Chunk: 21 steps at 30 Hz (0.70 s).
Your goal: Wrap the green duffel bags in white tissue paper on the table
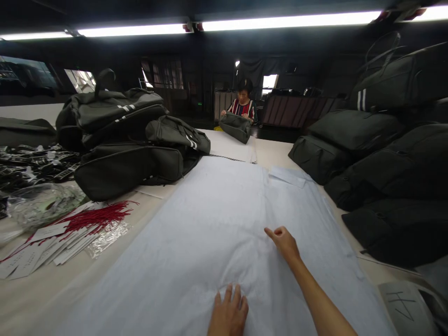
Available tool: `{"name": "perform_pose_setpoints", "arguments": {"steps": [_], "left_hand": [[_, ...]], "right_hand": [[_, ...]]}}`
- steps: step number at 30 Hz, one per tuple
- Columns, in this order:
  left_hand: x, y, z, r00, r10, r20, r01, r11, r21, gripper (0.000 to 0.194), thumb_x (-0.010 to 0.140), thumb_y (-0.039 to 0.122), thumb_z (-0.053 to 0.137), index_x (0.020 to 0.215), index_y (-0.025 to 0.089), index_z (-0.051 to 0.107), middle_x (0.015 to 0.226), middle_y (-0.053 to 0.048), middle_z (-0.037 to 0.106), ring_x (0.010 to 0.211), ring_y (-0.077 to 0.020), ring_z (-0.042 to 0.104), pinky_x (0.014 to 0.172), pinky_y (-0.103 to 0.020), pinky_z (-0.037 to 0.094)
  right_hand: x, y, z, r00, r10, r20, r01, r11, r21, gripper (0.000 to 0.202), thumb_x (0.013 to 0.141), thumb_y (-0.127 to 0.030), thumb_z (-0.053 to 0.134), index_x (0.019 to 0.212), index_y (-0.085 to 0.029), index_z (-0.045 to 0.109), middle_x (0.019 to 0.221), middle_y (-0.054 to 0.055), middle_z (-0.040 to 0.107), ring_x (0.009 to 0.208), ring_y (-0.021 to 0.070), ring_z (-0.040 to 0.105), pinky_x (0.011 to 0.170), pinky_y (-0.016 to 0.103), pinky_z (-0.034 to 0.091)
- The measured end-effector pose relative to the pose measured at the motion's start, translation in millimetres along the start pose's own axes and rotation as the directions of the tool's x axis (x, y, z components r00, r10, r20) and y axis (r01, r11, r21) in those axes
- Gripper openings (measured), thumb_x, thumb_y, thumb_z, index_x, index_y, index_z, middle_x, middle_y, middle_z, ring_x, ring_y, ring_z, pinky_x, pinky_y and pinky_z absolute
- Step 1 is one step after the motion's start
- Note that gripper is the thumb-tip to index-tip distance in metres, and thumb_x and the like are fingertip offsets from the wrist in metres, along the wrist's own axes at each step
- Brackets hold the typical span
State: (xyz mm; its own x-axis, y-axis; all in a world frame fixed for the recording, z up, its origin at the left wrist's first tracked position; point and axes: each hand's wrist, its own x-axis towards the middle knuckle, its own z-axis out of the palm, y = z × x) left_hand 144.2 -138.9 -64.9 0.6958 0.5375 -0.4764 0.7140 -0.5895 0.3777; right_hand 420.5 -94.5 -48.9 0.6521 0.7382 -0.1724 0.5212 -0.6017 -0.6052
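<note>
A large, thin, pale bluish-white sheet (196,242), plastic-like and slightly wrinkled, lies spread over the table before me. My left hand (229,312) rests palm down on its near part, fingers spread, with creases running out from the fingertips. Farther up and to the right is my right hand (285,243), just over or touching the sheet beside a lengthwise fold. Its fingers are curled together with one digit pointing left; whatever they may hold is too small to make out. A narrow folded strip (287,177) lies at the sheet's far right.
Dark bags (129,168) are heaped on the left, and more dark bags (381,163) are stacked along the right. White tags (45,249) with red strings (100,215) lie at left near clear plastic (45,203). Across the table, a person (243,105) handles a dark bag (236,126).
</note>
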Motion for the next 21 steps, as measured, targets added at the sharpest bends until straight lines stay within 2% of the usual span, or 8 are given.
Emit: {"name": "perform_pose_setpoints", "arguments": {"steps": [2, 5, 9, 11, 13, 16, 19, 21], "left_hand": [[-1, -1, -0.6, 1.0, 0.019, 0.006, -0.02, 0.999, 0.048, 0.056, 0.092, 0.03, 0.053, 0.146, 0.024, 0.039, 0.158, -0.012, 0.026, 0.144, -0.0364, 0.024, 0.112, -0.064, 0.028], [1, -3, 4.6, 1.0, 0.027, -0.012, -0.025, 0.989, 0.148, 0.093, 0.066, 0.027, 0.081, 0.147, 0.025, 0.036, 0.158, -0.013, 0.026, 0.143, -0.0376, 0.027, 0.112, -0.06, 0.03], [-3, 3, 0.3, 0.999, -0.035, -0.032, 0.042, 0.958, 0.285, 0.101, 0.058, 0.008, 0.077, 0.148, 0.027, 0.035, 0.158, -0.01, 0.027, 0.143, -0.0329, 0.028, 0.113, -0.052, 0.033], [-9, 8, -8.8, 0.997, -0.044, -0.065, 0.064, 0.939, 0.337, 0.1, 0.059, 0.003, 0.071, 0.149, 0.025, 0.033, 0.159, -0.01, 0.025, 0.143, -0.0303, 0.03, 0.112, -0.047, 0.035], [-17, 11, -17.6, 0.991, -0.005, -0.131, 0.056, 0.923, 0.382, 0.093, 0.061, 0.004, 0.07, 0.146, 0.023, 0.038, 0.159, -0.01, 0.024, 0.143, -0.0299, 0.03, 0.114, -0.046, 0.032], [-29, 14, -24.1, 0.963, 0.12, -0.241, -0.001, 0.897, 0.441, 0.072, 0.065, 0.008, 0.071, 0.134, 0.02, 0.053, 0.155, -0.012, 0.035, 0.142, -0.0312, 0.031, 0.117, -0.049, 0.022], [-42, 20, -21.6, 0.939, 0.181, -0.292, -0.026, 0.885, 0.465, 0.05, 0.07, 0.004, 0.068, 0.117, 0.017, 0.061, 0.134, -0.014, 0.056, 0.128, -0.0321, 0.048, 0.109, -0.048, 0.033], [-49, 27, -15.7, 0.947, 0.176, -0.269, -0.039, 0.893, 0.448, 0.033, 0.076, 0.003, 0.062, 0.106, 0.015, 0.063, 0.12, -0.014, 0.062, 0.115, -0.0317, 0.055, 0.099, -0.047, 0.039]], "right_hand": [[-38, 24, -16, 0.996, 0.043, -0.072, -0.035, 0.995, 0.096, 0.055, 0.082, -0.071, 0.042, 0.099, -0.021, 0.056, 0.092, 0.006, 0.069, 0.073, 0.0204, 0.065, 0.069, 0.031, 0.05], [-106, 87, -65, 0.964, 0.124, -0.236, -0.07, 0.972, 0.226, 0.06, 0.071, -0.073, 0.053, 0.104, -0.023, 0.059, 0.098, 0.006, 0.07, 0.082, 0.0232, 0.066, 0.073, 0.032, 0.052], [-192, 188, -165, 0.793, 0.366, -0.487, -0.218, 0.917, 0.334, 0.064, 0.055, -0.072, 0.06, 0.095, -0.022, 0.064, 0.097, 0.011, 0.071, 0.087, 0.0321, 0.066, 0.078, 0.041, 0.051], [-219, 227, -209, 0.716, 0.465, -0.521, -0.294, 0.877, 0.379, 0.065, 0.051, -0.07, 0.061, 0.093, -0.02, 0.064, 0.099, 0.014, 0.071, 0.093, 0.0357, 0.065, 0.085, 0.045, 0.05], [-228, 254, -236, 0.698, 0.531, -0.481, -0.329, 0.834, 0.442, 0.066, 0.046, -0.067, 0.062, 0.09, -0.019, 0.063, 0.099, 0.017, 0.07, 0.098, 0.0379, 0.064, 0.089, 0.047, 0.048], [-216, 274, -242, 0.772, 0.536, -0.342, -0.305, 0.784, 0.541, 0.062, 0.047, -0.066, 0.063, 0.087, -0.018, 0.066, 0.099, 0.015, 0.072, 0.099, 0.0337, 0.066, 0.084, 0.042, 0.053], [-195, 278, -225, 0.849, 0.48, -0.222, -0.271, 0.755, 0.598, 0.054, 0.05, -0.064, 0.064, 0.08, -0.02, 0.069, 0.096, 0.012, 0.073, 0.096, 0.0296, 0.068, 0.077, 0.036, 0.055], [-186, 277, -215, 0.869, 0.46, -0.18, -0.269, 0.746, 0.609, 0.046, 0.049, -0.063, 0.065, 0.07, -0.021, 0.067, 0.09, 0.014, 0.073, 0.089, 0.031, 0.068, 0.074, 0.039, 0.055]]}}
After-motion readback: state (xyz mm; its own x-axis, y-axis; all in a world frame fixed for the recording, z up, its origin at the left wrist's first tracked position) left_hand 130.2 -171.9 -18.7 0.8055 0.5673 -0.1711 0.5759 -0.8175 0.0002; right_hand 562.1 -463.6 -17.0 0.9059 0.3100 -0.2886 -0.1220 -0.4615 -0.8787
